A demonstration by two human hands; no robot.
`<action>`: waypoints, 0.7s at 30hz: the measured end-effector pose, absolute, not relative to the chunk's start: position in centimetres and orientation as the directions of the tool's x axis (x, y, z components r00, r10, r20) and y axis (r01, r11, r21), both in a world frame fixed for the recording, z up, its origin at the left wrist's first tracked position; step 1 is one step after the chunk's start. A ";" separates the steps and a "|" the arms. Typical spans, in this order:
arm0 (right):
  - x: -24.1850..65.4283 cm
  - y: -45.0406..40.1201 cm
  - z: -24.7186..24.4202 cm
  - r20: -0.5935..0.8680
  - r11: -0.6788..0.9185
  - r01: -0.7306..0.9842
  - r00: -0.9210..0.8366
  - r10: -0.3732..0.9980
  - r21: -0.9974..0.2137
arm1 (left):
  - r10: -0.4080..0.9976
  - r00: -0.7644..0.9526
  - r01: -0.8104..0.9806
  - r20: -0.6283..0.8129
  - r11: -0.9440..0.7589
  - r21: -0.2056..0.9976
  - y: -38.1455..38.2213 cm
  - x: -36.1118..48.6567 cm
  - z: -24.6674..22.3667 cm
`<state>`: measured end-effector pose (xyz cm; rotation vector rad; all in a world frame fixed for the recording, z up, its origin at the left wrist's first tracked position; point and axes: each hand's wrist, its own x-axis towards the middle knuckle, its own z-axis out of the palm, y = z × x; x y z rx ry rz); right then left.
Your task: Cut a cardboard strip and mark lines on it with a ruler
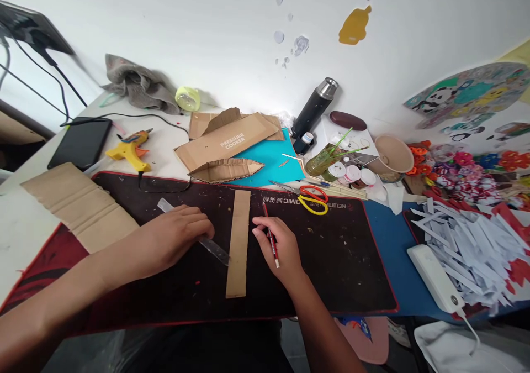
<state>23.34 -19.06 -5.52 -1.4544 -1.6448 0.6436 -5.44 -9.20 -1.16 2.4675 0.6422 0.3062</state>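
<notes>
A narrow cardboard strip point(238, 243) lies upright in view on the black mat point(331, 262), between my two hands. My left hand point(178, 234) is closed on a clear ruler point(214, 251), which slants down toward the strip; the ruler's middle is hidden under the fingers. To the right of the strip, my right hand point(282, 246) holds a red pencil point(271, 234) between thumb and fingers, its pale end toward me. A larger cardboard piece point(83, 207) lies at the left, partly behind my left forearm.
Behind the mat are a yellow glue gun point(130, 152), a boat-shaped cardboard piece point(226, 170), a flat box point(232, 138) and scissors point(312, 196). A black flask point(312, 108) and jars point(351, 174) stand at the back. Paper strips point(467, 251) and a white device point(434, 278) lie right.
</notes>
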 end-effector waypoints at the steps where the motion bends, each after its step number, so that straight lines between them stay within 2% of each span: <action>1: 23.4 -19.1 -5.5 0.245 0.198 0.544 0.015 0.969 -0.816 | 0.493 0.865 0.358 0.090 -0.733 0.579 -9.6 -4.8 -1.2; 5: 23.4 -19.1 -5.5 0.223 0.174 0.527 0.032 0.974 -0.832 | 0.459 0.877 0.323 0.144 -0.783 0.532 -11.6 -1.6 -2.0; 10: 23.5 -19.3 -5.5 0.218 0.169 0.514 0.037 0.975 -0.841 | 0.375 0.916 0.311 0.144 -0.890 0.334 -12.8 0.9 -4.0; 14: 23.4 -19.2 -5.4 0.221 0.187 0.516 0.004 0.975 -0.836 | 0.410 0.902 0.335 0.133 -0.861 0.383 -12.5 0.3 -5.0; 21: 23.2 -18.9 -5.2 0.254 0.300 0.540 -0.161 0.954 -0.786 | 0.428 0.889 0.317 0.164 -0.833 0.454 -11.5 -2.3 -4.4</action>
